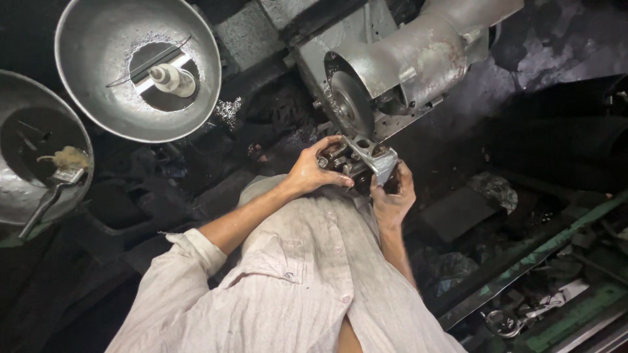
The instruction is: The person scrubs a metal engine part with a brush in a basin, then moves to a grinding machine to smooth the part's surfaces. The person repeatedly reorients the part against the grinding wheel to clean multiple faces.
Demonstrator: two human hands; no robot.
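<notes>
A worker in a pale, grime-marked shirt (288,287) bends over a grinding machine, both hands closed around a small cast metal part (366,158) held just below the grinding wheel (350,101). The left hand (314,171) wraps the part's dark left end, fingers curled tight over it; the right hand (394,196) cups it from beneath, fingers clamped on the underside, apparently to steady the piece and keep its bright face turned toward the wheel. Whether metal actually touches the wheel cannot be told from here. To the near right, green-painted rails (556,242) and scattered scrap crowd the floor. At the left edge sits a metal bowl (13,183) holding a brush (55,183) with a clump of fibre. Beyond it, a second, funnel-shaped steel pan (104,104) carries a small white bottle (171,78) at its centre. Farthest off, the machine's heavy grey guard (425,52) hoods the wheel, limiting approach from above.
</notes>
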